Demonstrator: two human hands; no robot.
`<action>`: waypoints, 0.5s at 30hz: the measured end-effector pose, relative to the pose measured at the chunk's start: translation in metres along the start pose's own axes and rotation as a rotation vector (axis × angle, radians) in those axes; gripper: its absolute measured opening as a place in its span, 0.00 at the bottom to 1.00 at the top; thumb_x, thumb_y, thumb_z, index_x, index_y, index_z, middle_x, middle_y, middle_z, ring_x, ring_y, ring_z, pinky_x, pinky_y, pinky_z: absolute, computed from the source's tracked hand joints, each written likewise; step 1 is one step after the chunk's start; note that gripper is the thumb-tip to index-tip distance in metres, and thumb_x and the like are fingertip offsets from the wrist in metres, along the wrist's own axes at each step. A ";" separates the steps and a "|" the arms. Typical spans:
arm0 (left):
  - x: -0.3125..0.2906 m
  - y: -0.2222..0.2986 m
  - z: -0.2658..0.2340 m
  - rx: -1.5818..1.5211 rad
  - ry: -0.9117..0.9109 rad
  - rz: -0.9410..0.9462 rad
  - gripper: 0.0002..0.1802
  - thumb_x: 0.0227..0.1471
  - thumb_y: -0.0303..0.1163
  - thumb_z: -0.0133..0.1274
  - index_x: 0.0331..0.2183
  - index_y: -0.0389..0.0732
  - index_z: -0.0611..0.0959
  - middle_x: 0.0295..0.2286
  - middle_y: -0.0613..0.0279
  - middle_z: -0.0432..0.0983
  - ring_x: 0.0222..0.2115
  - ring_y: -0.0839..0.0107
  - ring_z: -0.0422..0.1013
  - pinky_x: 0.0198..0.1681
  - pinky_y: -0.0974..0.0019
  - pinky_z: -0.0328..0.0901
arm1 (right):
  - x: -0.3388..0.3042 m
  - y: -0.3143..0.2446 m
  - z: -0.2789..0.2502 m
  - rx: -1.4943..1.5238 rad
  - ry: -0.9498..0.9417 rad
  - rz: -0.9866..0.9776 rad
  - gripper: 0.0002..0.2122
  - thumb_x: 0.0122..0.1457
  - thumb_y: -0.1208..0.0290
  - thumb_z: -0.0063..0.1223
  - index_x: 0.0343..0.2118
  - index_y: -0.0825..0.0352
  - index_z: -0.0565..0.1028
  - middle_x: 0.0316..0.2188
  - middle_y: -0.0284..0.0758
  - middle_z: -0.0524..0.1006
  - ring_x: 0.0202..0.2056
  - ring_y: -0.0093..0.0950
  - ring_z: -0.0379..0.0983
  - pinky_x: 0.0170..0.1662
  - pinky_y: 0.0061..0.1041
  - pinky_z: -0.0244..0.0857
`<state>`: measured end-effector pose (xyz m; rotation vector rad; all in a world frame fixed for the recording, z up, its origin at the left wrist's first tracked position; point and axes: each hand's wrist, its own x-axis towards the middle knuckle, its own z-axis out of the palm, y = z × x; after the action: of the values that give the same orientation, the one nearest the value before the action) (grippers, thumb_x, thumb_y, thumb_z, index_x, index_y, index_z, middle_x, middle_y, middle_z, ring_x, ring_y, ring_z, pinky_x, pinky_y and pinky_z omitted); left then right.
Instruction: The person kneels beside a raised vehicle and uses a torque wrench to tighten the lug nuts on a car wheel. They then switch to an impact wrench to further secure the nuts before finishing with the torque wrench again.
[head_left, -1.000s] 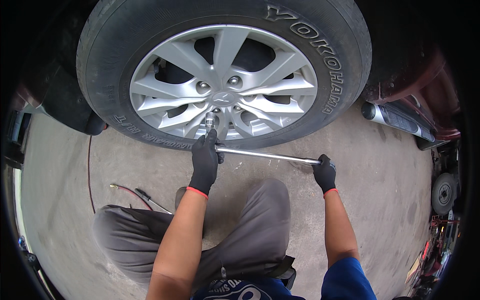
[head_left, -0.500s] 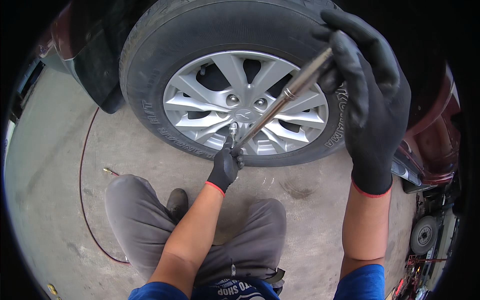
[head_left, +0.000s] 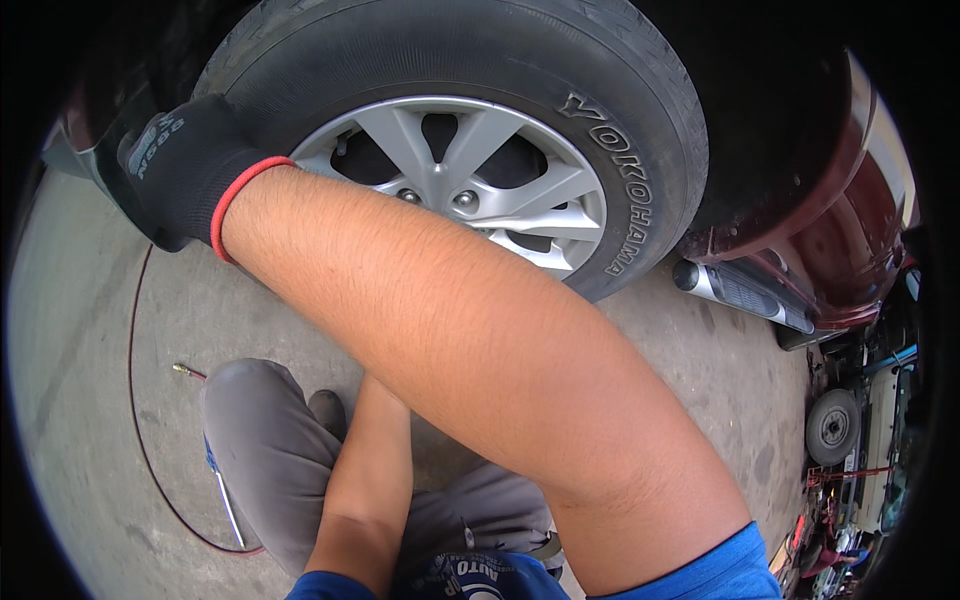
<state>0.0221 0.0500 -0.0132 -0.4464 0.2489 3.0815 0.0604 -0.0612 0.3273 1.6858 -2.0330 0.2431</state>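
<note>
My right arm reaches across to the left, in front of a silver alloy wheel (head_left: 555, 188) with a black tire (head_left: 655, 110). My right hand (head_left: 185, 170), in a black glove with a red cuff, is at the tire's left side, by the dark wheel-arch edge. Its back faces me; the fingers and anything in them are hidden. My left forearm (head_left: 372, 455) rises from below and passes behind the right one, which covers my left hand. Two lug nuts (head_left: 465, 199) show above the forearm; the lower part of the hub is covered.
A red air hose (head_left: 133, 370) with a brass fitting (head_left: 186, 370) curves over the concrete floor. A thin blue-and-silver tool (head_left: 228, 505) lies by my knee (head_left: 250, 410). At right are the vehicle's side step (head_left: 745, 298), dark red body (head_left: 820, 265) and a loose wheel (head_left: 833, 427).
My right hand has swung from the upper right to the far left. The long metal wrench and my left hand, visible earlier at the lug nut, are now out of sight.
</note>
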 end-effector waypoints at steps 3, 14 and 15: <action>-0.001 0.006 0.004 0.020 0.049 -0.023 0.21 0.65 0.53 0.46 0.31 0.46 0.78 0.17 0.76 0.63 0.13 0.80 0.55 0.17 0.71 0.50 | 0.007 0.019 0.004 -0.059 0.035 0.035 0.12 0.63 0.64 0.54 0.44 0.62 0.82 0.43 0.41 0.84 0.43 0.37 0.83 0.43 0.40 0.75; -0.001 0.002 0.027 0.763 0.457 0.217 0.25 0.66 0.53 0.46 0.28 0.42 0.80 0.17 0.65 0.70 0.14 0.72 0.64 0.18 0.63 0.57 | -0.301 0.196 -0.093 -0.163 0.806 0.643 0.06 0.61 0.74 0.56 0.37 0.72 0.77 0.29 0.34 0.78 0.29 0.21 0.73 0.37 0.23 0.68; 0.001 0.001 0.028 0.851 0.460 0.245 0.26 0.65 0.53 0.46 0.28 0.40 0.80 0.17 0.61 0.73 0.15 0.67 0.68 0.19 0.60 0.60 | -0.346 0.206 -0.078 -0.010 0.931 0.812 0.06 0.61 0.74 0.55 0.36 0.72 0.77 0.28 0.33 0.76 0.29 0.21 0.70 0.37 0.24 0.66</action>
<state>0.0134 0.0538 0.0130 -1.0845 1.6133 2.6373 -0.0754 0.3212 0.2667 0.4364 -1.7859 1.0454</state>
